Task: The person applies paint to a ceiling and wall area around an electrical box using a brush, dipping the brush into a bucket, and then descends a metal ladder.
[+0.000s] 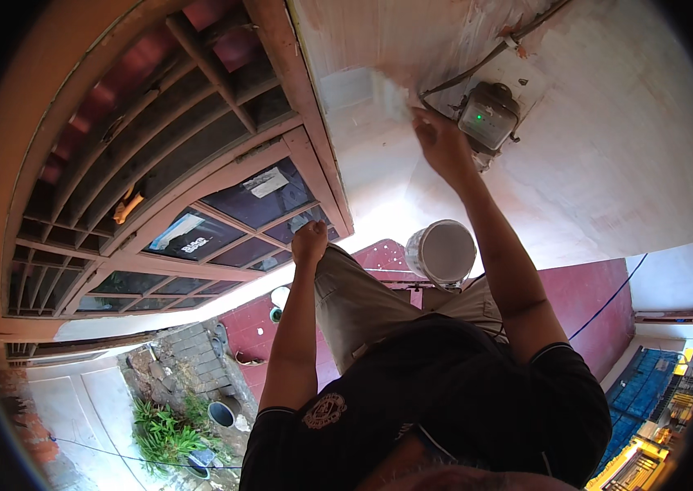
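My right hand point(443, 146) is raised against the pale, streaky wall point(592, 164), left of an electric meter box point(490, 117) with a green light. Its fingers are closed around a pale, motion-blurred tool like a brush point(393, 88), pressed at the wall beside the window frame point(301, 74). Lower and to the left, my left hand point(310, 243) is closed in a fist above my knee, in front of the window panes point(261, 196). Whatever it may hold is hidden. Below my right arm stands a round white bucket point(418, 255), pale inside.
A dark cable point(473, 67) runs along the wall to the meter. Wooden louvres point(142, 123) top the window at left. Down below lie a red floor point(584, 299), grey paving point(191, 352), green plants point(162, 434) and a dark pot point(221, 413). Blue sheeting point(641, 393) hangs at lower right.
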Demonstrator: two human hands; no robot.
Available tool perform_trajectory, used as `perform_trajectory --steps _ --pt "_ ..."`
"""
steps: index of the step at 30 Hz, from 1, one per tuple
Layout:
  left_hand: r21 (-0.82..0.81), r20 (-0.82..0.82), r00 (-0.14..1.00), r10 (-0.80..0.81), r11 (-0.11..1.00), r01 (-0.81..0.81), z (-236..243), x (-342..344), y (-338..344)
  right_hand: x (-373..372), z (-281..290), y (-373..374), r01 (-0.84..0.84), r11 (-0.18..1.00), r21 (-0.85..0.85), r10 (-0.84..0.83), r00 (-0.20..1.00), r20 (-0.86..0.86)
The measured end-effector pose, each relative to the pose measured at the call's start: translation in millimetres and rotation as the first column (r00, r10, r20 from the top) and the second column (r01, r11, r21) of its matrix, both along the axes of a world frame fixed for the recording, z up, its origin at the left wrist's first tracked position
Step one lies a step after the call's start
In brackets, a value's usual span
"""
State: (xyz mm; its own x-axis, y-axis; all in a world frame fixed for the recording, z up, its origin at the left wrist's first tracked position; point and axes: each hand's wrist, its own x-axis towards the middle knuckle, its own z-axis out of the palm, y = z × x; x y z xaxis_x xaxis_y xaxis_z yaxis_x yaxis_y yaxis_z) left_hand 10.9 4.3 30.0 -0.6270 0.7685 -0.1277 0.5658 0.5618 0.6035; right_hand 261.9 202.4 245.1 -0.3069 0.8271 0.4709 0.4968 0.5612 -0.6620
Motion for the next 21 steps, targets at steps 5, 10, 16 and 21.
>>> perform_trajectory --steps 5,10,16,21 --pt "-0.030 -0.041 0.999 -0.031 0.999 0.030 -2.9 5.3 4.8 -37.2 -1.5 -26.3 -0.243 0.964 -0.103 0.240 0.970 -0.042" --pt "-0.002 -0.064 0.998 -0.021 1.000 0.021 -3.0 -0.8 -6.1 -11.5 -14.3 8.1 -0.118 0.990 -0.082 0.117 0.993 -0.017" --pt "-0.007 -0.002 1.000 -0.006 1.000 0.006 3.8 3.5 0.1 32.1 -11.4 28.0 0.102 0.994 -0.028 -0.104 0.993 -0.058" --pt "-0.010 -0.029 0.999 -0.044 0.999 0.043 -1.0 6.9 8.1 -16.2 -19.4 9.8 0.172 0.985 0.007 -0.171 0.984 -0.046"
